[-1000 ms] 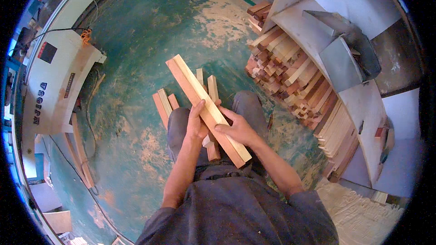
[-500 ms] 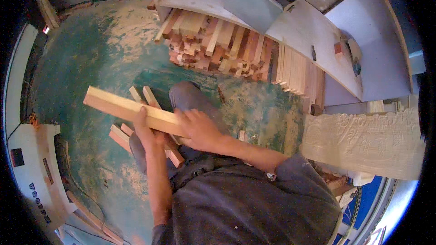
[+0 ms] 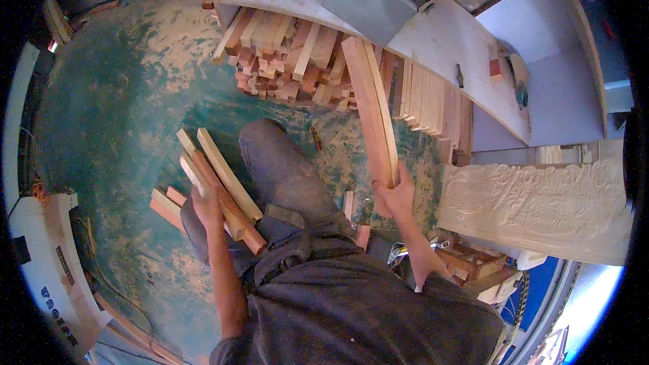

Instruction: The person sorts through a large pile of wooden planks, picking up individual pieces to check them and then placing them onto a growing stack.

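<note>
My right hand [image 3: 397,196] is closed round the lower end of a long wooden bar [image 3: 370,111], held out to the right and pointing away from me. The bar has a broad reddish face and a paler side. Over my left thigh, my left hand [image 3: 208,204] closes on a pale wooden strip [image 3: 194,174], its fingers partly hidden. Beside that hand, a reddish wooden strip [image 3: 220,192] and a pale wooden strip [image 3: 228,172] lie slanting across my lap. Shorter wood pieces [image 3: 169,206] show just left of my left knee.
A large stack of wood strips [image 3: 291,57] lies beneath a pale shelf [image 3: 433,40] ahead. To the right is a carved wooden panel [image 3: 534,206]. A white machine [image 3: 51,257] stands at the left on the sawdust-strewn green floor [image 3: 115,135].
My right hand has swung the bar from across my lap out to the right. My left hand has let go of it and moved down onto a pale strip.
</note>
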The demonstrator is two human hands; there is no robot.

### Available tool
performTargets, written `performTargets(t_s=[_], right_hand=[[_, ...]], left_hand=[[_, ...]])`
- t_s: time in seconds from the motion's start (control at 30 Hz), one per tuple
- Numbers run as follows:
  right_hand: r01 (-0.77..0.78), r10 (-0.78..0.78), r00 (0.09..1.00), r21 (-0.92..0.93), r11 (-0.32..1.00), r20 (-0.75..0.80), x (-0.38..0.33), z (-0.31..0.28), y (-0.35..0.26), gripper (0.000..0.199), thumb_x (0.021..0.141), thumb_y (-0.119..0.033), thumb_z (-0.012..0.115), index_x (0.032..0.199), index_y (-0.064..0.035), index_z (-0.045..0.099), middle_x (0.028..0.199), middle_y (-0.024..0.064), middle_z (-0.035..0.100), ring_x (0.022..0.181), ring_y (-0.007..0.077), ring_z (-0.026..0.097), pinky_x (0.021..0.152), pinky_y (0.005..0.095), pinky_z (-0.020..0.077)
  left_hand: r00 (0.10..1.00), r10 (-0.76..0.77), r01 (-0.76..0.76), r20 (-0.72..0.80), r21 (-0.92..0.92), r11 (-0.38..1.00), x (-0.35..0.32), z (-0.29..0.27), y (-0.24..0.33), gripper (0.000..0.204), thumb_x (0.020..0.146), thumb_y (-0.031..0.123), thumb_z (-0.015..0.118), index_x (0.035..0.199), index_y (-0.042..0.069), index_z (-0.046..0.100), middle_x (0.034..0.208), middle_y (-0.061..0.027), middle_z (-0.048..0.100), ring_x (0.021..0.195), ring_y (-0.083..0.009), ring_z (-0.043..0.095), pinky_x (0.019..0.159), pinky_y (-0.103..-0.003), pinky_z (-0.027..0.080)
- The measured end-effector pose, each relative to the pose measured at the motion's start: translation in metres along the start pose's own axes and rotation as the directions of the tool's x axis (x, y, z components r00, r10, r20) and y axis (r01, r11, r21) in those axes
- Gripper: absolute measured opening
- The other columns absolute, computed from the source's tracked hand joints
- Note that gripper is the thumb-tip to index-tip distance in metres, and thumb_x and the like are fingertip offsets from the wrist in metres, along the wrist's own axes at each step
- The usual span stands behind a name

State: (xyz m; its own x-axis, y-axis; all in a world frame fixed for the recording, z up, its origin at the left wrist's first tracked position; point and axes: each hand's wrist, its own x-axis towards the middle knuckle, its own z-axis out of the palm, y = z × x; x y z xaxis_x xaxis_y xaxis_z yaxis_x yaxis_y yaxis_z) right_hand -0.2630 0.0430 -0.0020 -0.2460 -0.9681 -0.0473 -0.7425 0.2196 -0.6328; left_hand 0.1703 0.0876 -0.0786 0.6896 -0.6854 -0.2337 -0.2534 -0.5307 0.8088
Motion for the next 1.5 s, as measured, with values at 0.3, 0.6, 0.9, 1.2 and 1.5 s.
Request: performTargets(t_s=[0.3, 0.6, 0.9, 1.2, 1.5], right_hand=[[0.063, -0.061, 0.998, 0.091, 0.994, -0.022, 0.076, 0.013, -0.041, 0.062, 0.069, -0.021, 0.078, 0.119, 0.0055, 0.054, 0.100, 0.0190, 0.065, 0.092, 0.0269, 0.064, 0.079, 0.0347, 0.0510], [0.025, -0.006, 0.999, 0.496, 0.868, -0.041, 0.211, 0.085, -0.018, 0.046, 0.073, -0.025, 0.074, 0.101, 0.0063, 0.057, 0.087, 0.0129, 0.066, 0.080, 0.0220, 0.063, 0.072, 0.0359, 0.0508], [0.210, -0.230, 0.938, -0.106, 0.972, -0.258, 0.342, 0.138, -0.084, 0.066, 0.085, -0.050, 0.059, 0.130, -0.0023, 0.052, 0.130, 0.0209, 0.055, 0.123, 0.0356, 0.048, 0.107, 0.0414, 0.0326], [0.272, -0.373, 0.920, -0.488, 0.829, -0.120, 0.353, 0.176, -0.002, 0.056, 0.097, -0.041, 0.039, 0.143, -0.0077, 0.038, 0.146, 0.0189, 0.038, 0.134, 0.0403, 0.033, 0.113, 0.0417, 0.0266], [0.314, -0.395, 0.918, -0.563, 0.765, -0.025, 0.349, 0.154, -0.028, 0.053, 0.095, -0.036, 0.044, 0.142, -0.0104, 0.041, 0.148, 0.0229, 0.032, 0.139, 0.0396, 0.021, 0.112, 0.0446, 0.0263]], left_hand=[[0.922, -0.300, 0.385, 0.245, -0.504, 0.773, 0.005, 0.012, -0.096, 0.060, 0.089, 0.039, 0.060, 0.129, -0.003, 0.044, 0.116, -0.0159, 0.057, 0.105, -0.0290, 0.057, 0.091, -0.038, 0.047], [0.709, -0.321, 0.697, 0.628, -0.694, 0.183, -0.026, -0.005, -0.040, 0.058, 0.099, 0.051, 0.035, 0.136, 0.007, 0.044, 0.121, -0.0118, 0.058, 0.106, -0.0273, 0.059, 0.091, -0.041, 0.049], [0.739, -0.355, 0.667, 0.573, -0.696, 0.265, -0.026, 0.005, -0.031, 0.055, 0.098, 0.050, 0.037, 0.130, 0.007, 0.051, 0.112, -0.0103, 0.064, 0.098, -0.0263, 0.063, 0.085, -0.041, 0.053], [0.712, -0.355, 0.686, 0.606, -0.707, 0.170, -0.019, 0.010, -0.021, 0.055, 0.099, 0.049, 0.035, 0.129, 0.005, 0.048, 0.109, -0.0141, 0.062, 0.095, -0.0283, 0.063, 0.087, -0.041, 0.052], [0.678, -0.305, 0.721, 0.669, -0.687, 0.096, -0.014, 0.015, -0.030, 0.052, 0.096, 0.051, 0.039, 0.119, 0.007, 0.056, 0.093, -0.0110, 0.066, 0.081, -0.0264, 0.066, 0.073, -0.040, 0.057]])
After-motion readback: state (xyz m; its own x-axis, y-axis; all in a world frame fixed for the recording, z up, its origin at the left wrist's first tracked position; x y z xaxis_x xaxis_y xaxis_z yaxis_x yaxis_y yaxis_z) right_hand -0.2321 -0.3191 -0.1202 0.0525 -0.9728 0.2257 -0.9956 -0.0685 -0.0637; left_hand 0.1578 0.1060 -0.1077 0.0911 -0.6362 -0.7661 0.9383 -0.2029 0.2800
